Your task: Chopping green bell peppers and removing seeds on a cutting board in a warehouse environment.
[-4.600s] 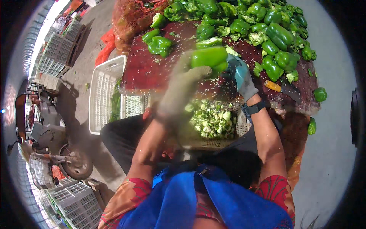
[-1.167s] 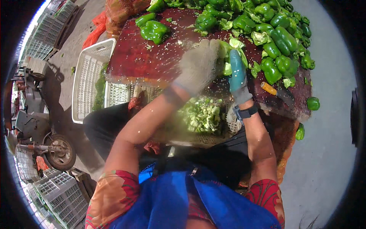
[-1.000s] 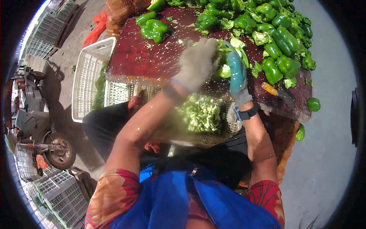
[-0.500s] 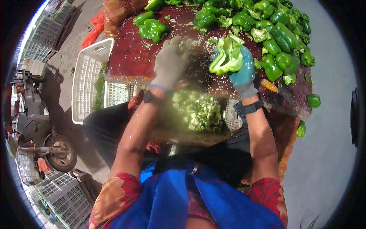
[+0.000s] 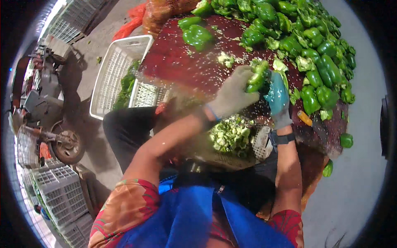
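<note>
My left hand [image 5: 235,91], in a pale grey work glove, has its fingers closed round a cut green bell pepper [image 5: 259,77] above the near part of the dark red table [image 5: 178,62]. Right beside it my right hand [image 5: 277,99], in a glove with a teal coating, is closed against the pepper's other side. A pale piece of pepper [image 5: 280,67] shows above the right fingertips; whether they hold it I cannot tell. White seeds lie scattered under both hands. Below them, a container holds pale green pepper cores and scraps [image 5: 231,134].
Green peppers [image 5: 326,70] heap along the table's far and right sides. Two more [image 5: 197,37] lie far left. An orange handle [image 5: 305,118] rests near the right edge. At left stand a white crate [image 5: 103,82] with green pieces, a parked two-wheeler [image 5: 49,111] and stacked crates [image 5: 62,190].
My left hand has moved right and closed on the pepper, which my right hand was holding alone. The pepper is turned differently. The whole view has shifted somewhat.
</note>
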Tool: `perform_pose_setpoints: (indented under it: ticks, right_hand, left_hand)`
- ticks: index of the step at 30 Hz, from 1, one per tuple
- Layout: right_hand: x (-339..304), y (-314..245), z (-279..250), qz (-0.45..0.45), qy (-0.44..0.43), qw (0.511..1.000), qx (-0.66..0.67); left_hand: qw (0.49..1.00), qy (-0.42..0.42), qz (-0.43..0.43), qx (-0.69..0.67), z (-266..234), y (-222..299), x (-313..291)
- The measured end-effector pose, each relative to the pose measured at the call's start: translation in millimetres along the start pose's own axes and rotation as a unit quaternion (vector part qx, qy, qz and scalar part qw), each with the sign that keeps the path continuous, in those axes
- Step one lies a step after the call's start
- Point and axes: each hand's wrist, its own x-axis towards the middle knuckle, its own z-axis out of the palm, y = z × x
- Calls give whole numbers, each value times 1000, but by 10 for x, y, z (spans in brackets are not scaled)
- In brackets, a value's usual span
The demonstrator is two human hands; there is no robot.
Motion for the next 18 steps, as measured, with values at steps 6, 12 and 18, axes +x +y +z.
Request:
perform_pose_setpoints:
  ticks: [6, 12, 18]
  right_hand:
    - [73, -141, -209, 84, 33, 995, 32]
    - [43, -207, -35, 73, 57, 995, 49]
    - [87, 40, -152, 73, 32, 996, 42]
  left_hand:
    - [964, 199, -158, 84, -1704, -788, -34]
    - [847, 222, -203, 439, -2895, -1290, -139]
    - [976, -38, -95, 190, -1201, -803, 439]
